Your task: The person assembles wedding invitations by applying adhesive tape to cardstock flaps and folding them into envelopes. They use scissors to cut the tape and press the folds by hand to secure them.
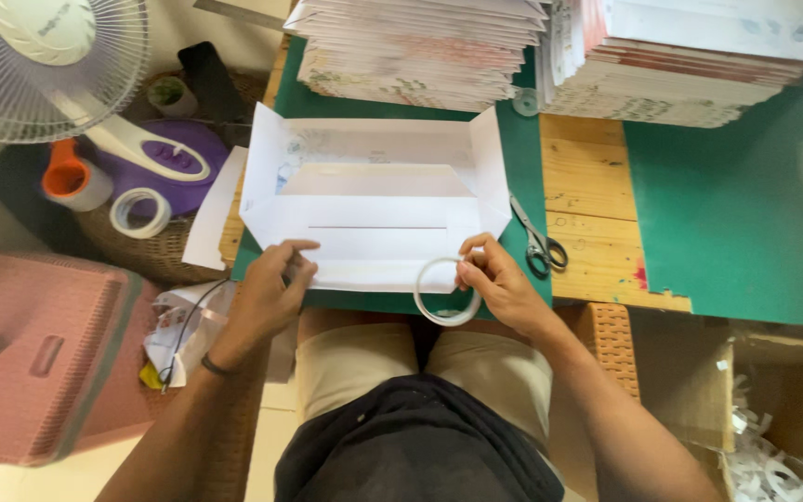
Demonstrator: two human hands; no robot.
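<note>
Pinning the folded white paper sheet (364,209) at its lower-left corner with the left hand (267,293) — fingers curled onto the paper edge, nothing gripped. Sheet lying flat on the green mat (513,177), near the table's front edge. Right hand (499,284) pinching a white tape roll (446,291) at the sheet's lower-right corner, thumb and fingertips closed on the ring. Best done by keeping the sheet pressed flat, feeding tape straight along the bottom flap, no slack. Scissors (539,240) just right of the sheet. Tape's free end not discernible — left fingertips partly hidden too.
</note>
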